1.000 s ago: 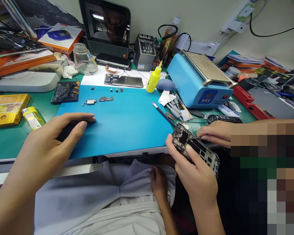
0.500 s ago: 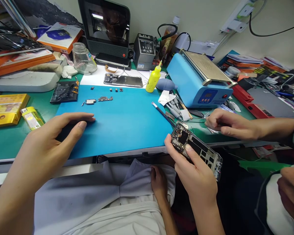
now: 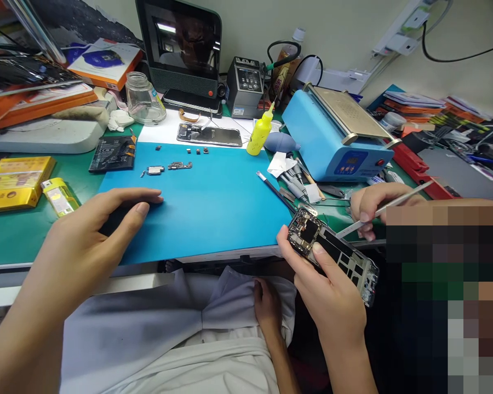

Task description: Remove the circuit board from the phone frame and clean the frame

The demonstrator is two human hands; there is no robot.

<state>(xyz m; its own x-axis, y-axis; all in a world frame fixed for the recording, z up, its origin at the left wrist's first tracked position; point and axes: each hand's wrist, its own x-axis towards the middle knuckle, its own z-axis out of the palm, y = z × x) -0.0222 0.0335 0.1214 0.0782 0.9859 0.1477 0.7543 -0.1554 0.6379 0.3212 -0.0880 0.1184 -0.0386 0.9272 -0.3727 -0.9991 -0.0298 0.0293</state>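
Head view: R hand (image 3: 332, 295) grips opened phone (image 3: 332, 253) off surface edge. L hand (image 3: 102, 230) lies over dark obj (image 3: 114, 218) on mat (image 3: 213, 202), can't tell if gripping. Co-worker's hand (image 3: 370, 207) holds pry tool (image 3: 406, 198) at phone. Prying step, I reckon; next needs steady hold.

one head-worn camera looks forward and down (close) over the blue mat (image 3: 197, 202).

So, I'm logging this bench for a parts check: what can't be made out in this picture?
Head view:
- Dark object under the left hand: mostly covered by palm and fingers, unidentifiable.
- Opened phone in the right hand: near edge hidden by thumb and fingers.
- Small parts on the blue mat: too small to name.
- Co-worker's forearm: blurred out at the right edge.
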